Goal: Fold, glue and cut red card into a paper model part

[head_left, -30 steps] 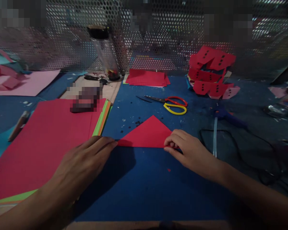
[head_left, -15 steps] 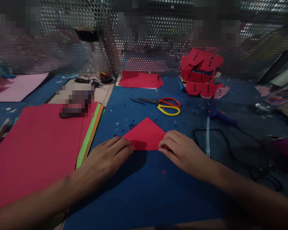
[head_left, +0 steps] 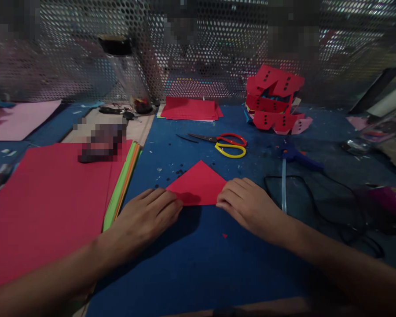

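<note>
A red paper triangle [head_left: 200, 185] lies on the blue work surface [head_left: 198, 264], its point facing away from me and its straight edge toward me. At its left corner my left hand [head_left: 153, 211] is closed, with the paper's edge under its fingertips. My right hand [head_left: 242, 202] pinches the right corner, fingers curled together. Both corners are hidden by my fingers. Just beyond the paper lie scissors [head_left: 231, 145] with one red and one yellow handle.
Large red sheets [head_left: 53, 207] lie at left, over green and orange ones. Behind stand a clear bottle [head_left: 128, 75], stacked red paper [head_left: 189, 109] and punched red pieces [head_left: 273, 103]. A blue glue gun [head_left: 300, 159] with a black cord lies at right.
The whole view has shifted slightly. My hands keep nearly the same hold on the triangle, with my right thumb tucked a little closer to the fingers.
</note>
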Available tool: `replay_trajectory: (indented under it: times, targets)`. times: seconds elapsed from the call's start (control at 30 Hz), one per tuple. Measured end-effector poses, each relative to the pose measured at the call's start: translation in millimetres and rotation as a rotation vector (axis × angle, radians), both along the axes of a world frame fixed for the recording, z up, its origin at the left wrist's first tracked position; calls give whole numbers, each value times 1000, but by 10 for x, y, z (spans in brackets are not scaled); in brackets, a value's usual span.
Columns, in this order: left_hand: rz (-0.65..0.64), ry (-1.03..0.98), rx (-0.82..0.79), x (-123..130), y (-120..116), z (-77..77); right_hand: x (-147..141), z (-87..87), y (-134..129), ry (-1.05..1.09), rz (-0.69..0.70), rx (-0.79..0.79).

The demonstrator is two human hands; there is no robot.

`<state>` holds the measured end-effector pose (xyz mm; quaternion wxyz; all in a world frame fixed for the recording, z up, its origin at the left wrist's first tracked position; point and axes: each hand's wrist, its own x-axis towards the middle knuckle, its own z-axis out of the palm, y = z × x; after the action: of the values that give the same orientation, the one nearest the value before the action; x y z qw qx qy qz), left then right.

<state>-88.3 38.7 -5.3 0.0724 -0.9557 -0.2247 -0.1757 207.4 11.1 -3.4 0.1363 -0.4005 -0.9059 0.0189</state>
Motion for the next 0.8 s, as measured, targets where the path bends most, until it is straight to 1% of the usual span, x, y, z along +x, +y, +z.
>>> replay_trajectory:
  times: [0.13,0.23,0.37,0.5,0.7,0.8]
  targets:
    - [-2,-23,-1,6,12,-18,2,-2,-13,-23,-8,5]
    - [39,-56,-63,12,37,-48,5,7,-18,-17,-25,-38]
    - [139,-102,-188,5,64,-86,-3,24,-10,40,-105,-141]
    - [180,-128,-232,7,70,-75,-23,42,9,107,-199,-216]
    - [229,-163,-284,29,110,-42,-24,23,47,148,-297,-231]
    - [226,-171,-290,32,121,-48,-23,0,56,177,-331,-228]
